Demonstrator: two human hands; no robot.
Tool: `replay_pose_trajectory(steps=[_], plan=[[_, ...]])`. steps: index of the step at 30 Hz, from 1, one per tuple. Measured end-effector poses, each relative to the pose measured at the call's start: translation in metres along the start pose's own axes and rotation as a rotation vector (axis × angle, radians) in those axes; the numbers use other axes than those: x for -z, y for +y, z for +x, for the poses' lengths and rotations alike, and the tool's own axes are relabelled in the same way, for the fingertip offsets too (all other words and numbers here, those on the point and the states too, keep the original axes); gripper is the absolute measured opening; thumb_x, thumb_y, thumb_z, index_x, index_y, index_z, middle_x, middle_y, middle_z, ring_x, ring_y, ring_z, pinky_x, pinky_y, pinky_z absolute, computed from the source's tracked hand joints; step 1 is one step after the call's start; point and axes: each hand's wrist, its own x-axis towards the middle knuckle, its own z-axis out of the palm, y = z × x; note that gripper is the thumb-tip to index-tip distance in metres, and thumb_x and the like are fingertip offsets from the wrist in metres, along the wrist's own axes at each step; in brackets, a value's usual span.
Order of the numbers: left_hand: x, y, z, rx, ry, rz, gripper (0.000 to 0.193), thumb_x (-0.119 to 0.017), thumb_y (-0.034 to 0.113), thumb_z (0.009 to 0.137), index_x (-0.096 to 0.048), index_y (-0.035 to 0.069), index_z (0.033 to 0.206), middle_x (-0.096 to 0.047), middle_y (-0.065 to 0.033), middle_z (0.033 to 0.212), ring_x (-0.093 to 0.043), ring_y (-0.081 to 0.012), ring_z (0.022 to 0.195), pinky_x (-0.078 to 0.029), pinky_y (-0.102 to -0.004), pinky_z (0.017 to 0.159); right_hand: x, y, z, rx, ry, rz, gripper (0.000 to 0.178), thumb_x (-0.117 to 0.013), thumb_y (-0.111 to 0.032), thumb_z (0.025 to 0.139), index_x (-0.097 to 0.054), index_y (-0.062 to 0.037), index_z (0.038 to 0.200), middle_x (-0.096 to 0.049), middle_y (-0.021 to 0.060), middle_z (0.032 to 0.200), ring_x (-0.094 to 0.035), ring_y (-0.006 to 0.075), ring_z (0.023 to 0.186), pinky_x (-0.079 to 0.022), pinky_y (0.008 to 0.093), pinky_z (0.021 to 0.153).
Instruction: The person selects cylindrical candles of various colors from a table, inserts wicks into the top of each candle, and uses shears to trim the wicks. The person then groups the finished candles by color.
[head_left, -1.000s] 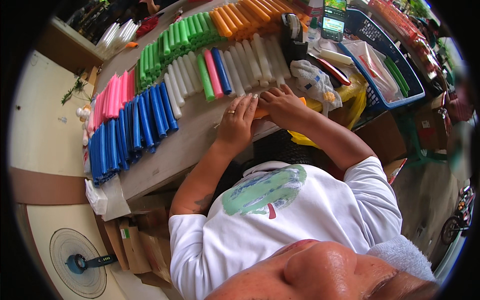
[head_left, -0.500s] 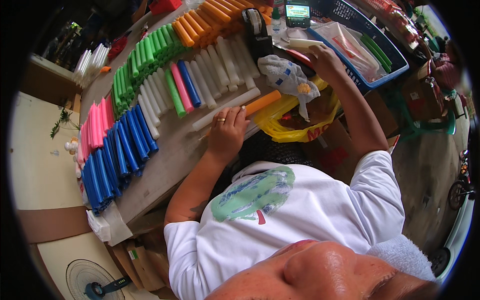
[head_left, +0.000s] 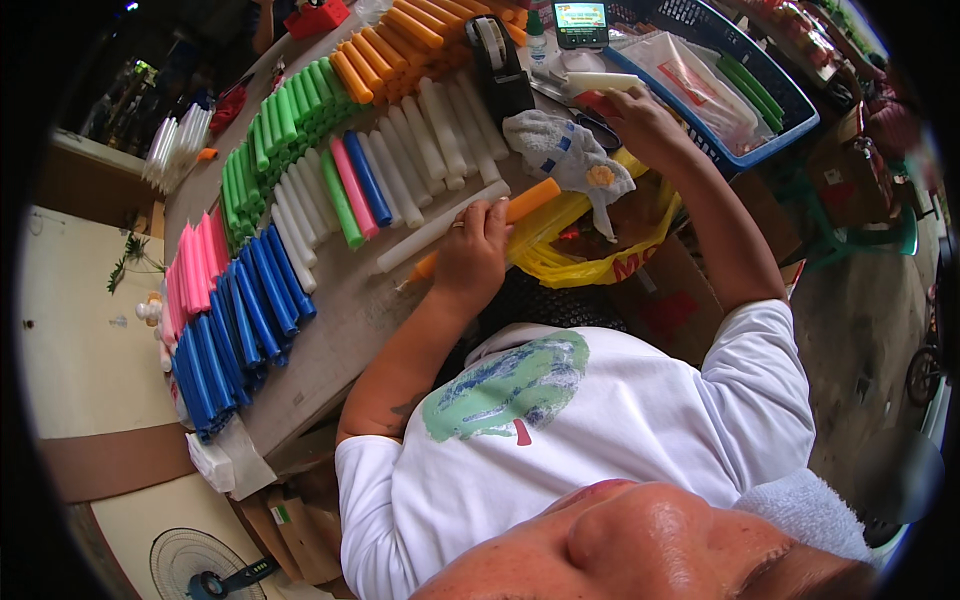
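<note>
My left hand lies over an orange candle near the table's front edge, its fingers closed on the middle. The candle's wick end sticks out to the left. A long white candle lies parallel, just beyond that hand. At the upper right my right hand reaches to a pale flat stack with a red piece beside the fingers. Those fingers are curled together; what they pinch is partly hidden. A grey-white cloth and a yellow plastic bag sit between my hands.
Rows of blue, pink, green, orange and white candles cover the table's far side. A black tape dispenser, a phone and a blue basket stand at the upper right.
My right hand has shifted slightly down and left along the pale stack, and the red piece shows by its fingers. My left hand has slid a little to the right along the orange candle.
</note>
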Motion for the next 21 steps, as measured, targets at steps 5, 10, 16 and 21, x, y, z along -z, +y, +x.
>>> replay_pose_trajectory(steps=[5, 10, 16, 21], plan=[[-0.012, 0.006, 0.014, -0.141, 0.103, 0.025, 0.037, -0.058, 0.015, 0.088, -0.052, 0.002, 0.122, -0.056, -0.0122, 0.108, -0.058, -0.0283, 0.096, -0.048, -0.0394, 0.083, 0.028, -0.003, -0.063, 0.049, 0.123, 0.482, 0.031, -0.061, -0.02, 0.089, -0.053, -0.0046, 0.115, -0.058, 0.0096, 0.093, -0.058, 0.0199, 0.085, -0.047, 0.031, 0.076], [-0.018, 0.015, 0.025, -0.181, 0.089, 0.044, 0.039, -0.063, 0.011, 0.083, -0.057, 0.006, 0.121, -0.059, -0.0119, 0.109, -0.058, -0.0279, 0.097, -0.047, -0.0386, 0.087, 0.0, -0.019, -0.137, -0.395, -0.037, 1.074, 0.026, -0.056, -0.024, 0.094, -0.05, -0.0064, 0.113, -0.055, 0.0014, 0.087, -0.052, 0.0084, 0.077, -0.045, 0.0261, 0.067], [-0.021, 0.02, 0.024, -0.125, 0.114, -0.016, 0.035, -0.065, 0.008, 0.079, -0.064, 0.01, 0.114, -0.061, -0.0108, 0.104, -0.058, -0.0263, 0.095, -0.049, -0.0375, 0.085, -0.025, -0.043, -0.168, -0.404, -0.167, 0.738, 0.024, -0.054, -0.016, 0.093, -0.047, -0.0057, 0.114, -0.061, 0.0151, 0.091, -0.062, 0.0274, 0.073, -0.049, 0.0359, 0.065], [-0.02, 0.023, 0.023, -0.099, 0.099, -0.047, 0.037, -0.065, 0.005, 0.078, -0.064, 0.01, 0.114, -0.061, -0.0106, 0.101, -0.059, -0.026, 0.093, -0.05, -0.0367, 0.083, -0.032, -0.057, -0.161, -0.207, 0.056, 0.599, 0.03, -0.056, -0.01, 0.089, -0.047, -0.0056, 0.117, -0.059, 0.0197, 0.103, -0.061, 0.0376, 0.09, -0.05, 0.0401, 0.074]])
